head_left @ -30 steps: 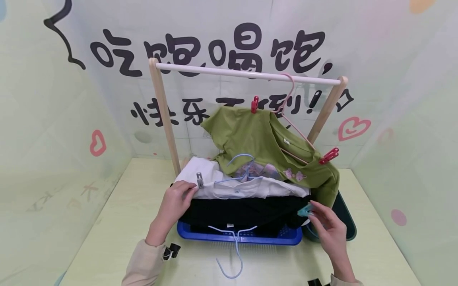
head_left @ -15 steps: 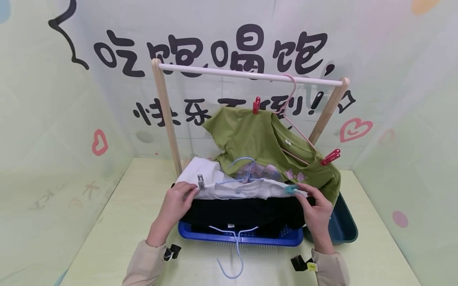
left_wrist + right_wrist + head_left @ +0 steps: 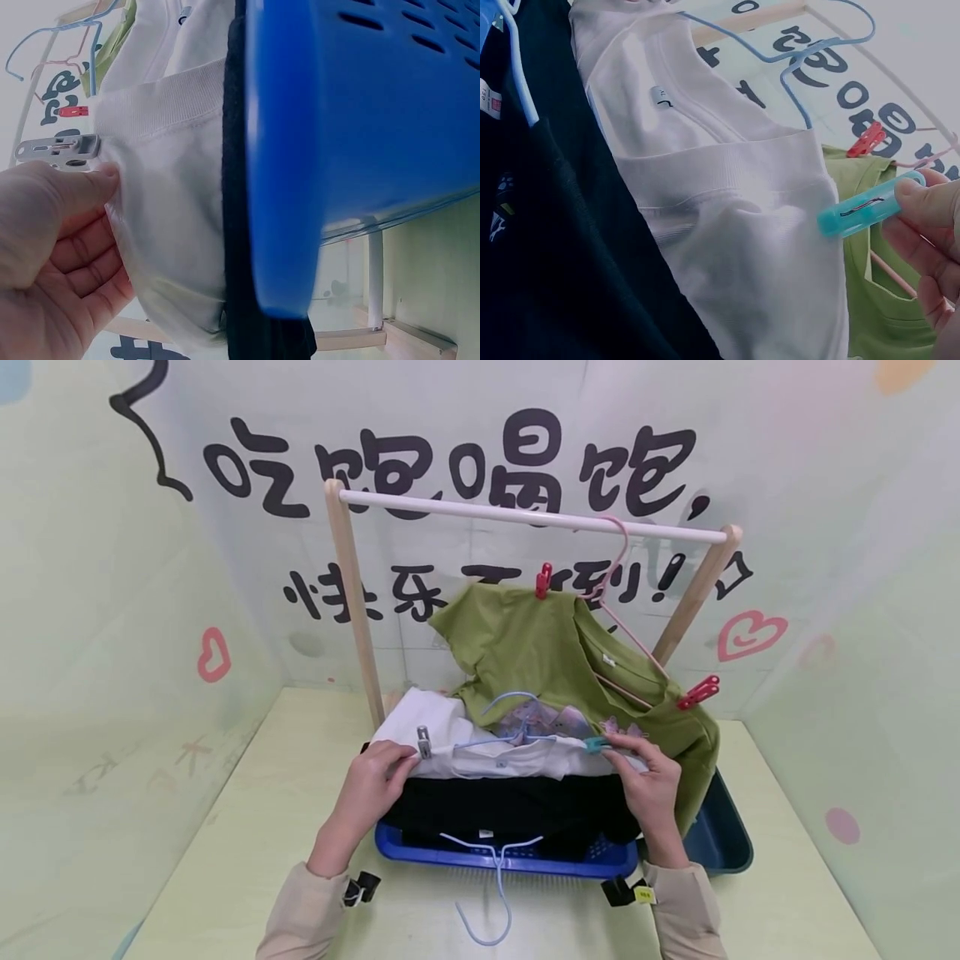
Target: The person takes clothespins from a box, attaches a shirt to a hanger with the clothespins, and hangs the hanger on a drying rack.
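A white shirt with a light blue hanger in its neck lies over a black garment. My left hand pinches the shirt's left shoulder edge, right beside a grey clothespin clipped there. In my right hand, thumb and fingers pinch a teal clothespin. Its tip meets the white cloth at the right shoulder, near the hanger's arm. Whether the clothespin bites the cloth I cannot tell. Behind the shirt, a green T-shirt hangs on a pink hanger with red clothespins.
A wooden rack with a white rail stands behind the clothes. Beneath the black garment sits a blue basket, and another light blue hanger sticks out in front. At right is a dark green bin.
My right hand has moved left and up with the teal clothespin, from beside the garments to the white shirt's right shoulder. My left hand keeps its hold.
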`<state>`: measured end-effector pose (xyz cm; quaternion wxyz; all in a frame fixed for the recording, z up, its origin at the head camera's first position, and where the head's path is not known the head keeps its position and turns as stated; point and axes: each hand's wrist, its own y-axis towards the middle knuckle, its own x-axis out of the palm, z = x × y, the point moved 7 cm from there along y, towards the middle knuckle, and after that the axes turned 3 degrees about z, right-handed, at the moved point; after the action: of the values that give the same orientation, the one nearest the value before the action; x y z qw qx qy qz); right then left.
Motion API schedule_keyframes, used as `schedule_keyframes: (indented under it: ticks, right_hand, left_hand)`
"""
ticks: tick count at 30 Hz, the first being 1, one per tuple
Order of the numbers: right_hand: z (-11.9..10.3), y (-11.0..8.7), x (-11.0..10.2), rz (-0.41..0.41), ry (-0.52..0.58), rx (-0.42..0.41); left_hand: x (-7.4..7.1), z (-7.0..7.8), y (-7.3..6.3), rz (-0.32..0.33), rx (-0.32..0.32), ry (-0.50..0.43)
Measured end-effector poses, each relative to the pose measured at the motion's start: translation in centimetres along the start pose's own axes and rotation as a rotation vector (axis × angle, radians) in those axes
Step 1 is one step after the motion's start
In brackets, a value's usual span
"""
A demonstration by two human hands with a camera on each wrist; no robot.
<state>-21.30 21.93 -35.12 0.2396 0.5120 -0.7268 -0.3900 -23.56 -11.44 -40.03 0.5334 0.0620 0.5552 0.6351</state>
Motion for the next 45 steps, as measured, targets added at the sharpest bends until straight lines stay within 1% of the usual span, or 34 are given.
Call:
schedule_keyframes:
  ticks: [6,9,12,14,17,19,21,23,27,33,38,45]
  right_hand:
    - [0.5,-0.2,0.4,-0.04,0.008,-0.007]
    - [1.4,-0.6,0.5,-0.091,0.018,-0.003]
    - [2.6,-1.2,0.6,-0.165,0.021,0.014]
    - [3.4,-1.5,0.7,-0.207,-0.011,0.023]
    - [4.3,-1.9,0.5,-0.243,-0.135,0.021]
    - [4.6,-2.1,0.4,-0.245,-0.239,0.006]
    - [4.8,-2.2,0.3,-0.241,-0.314,-0.002]
    - [5.0,-2.3,0.2,-0.234,-0.363,-0.016]
    - [5.1,-2.3,0.1,-0.23,-0.421,-0.033]
    - [5.1,-2.3,0.2,-0.23,-0.434,-0.044]
    - [4.9,-2.2,0.0,-0.202,-0.433,-0.061]
    - [3.9,-1.7,0.0,-0.148,-0.449,-0.097]
  left_hand:
    - [0.0,0.1,0.1,-0.007,-0.001,0.007]
    - [0.0,0.1,0.1,-0.011,-0.002,0.008]
    - [0.0,0.1,0.0,-0.011,-0.002,0.008]
    - [-0.1,0.1,0.1,-0.012,-0.002,0.008]
    - [-0.1,0.1,0.1,-0.014,-0.002,0.008]
    - [-0.1,0.1,0.1,-0.015,-0.003,0.007]
    - [-0.1,0.1,0.1,-0.017,-0.006,0.007]
    - [-0.1,0.1,0.1,-0.018,-0.008,0.009]
    - [-0.1,0.0,0.1,-0.022,-0.011,0.013]
    - [0.0,0.0,0.0,-0.032,-0.019,0.013]
    - [0.0,0.2,0.2,-0.026,-0.009,0.013]
    - [-0.7,0.9,1.3,-0.001,0.034,0.016]
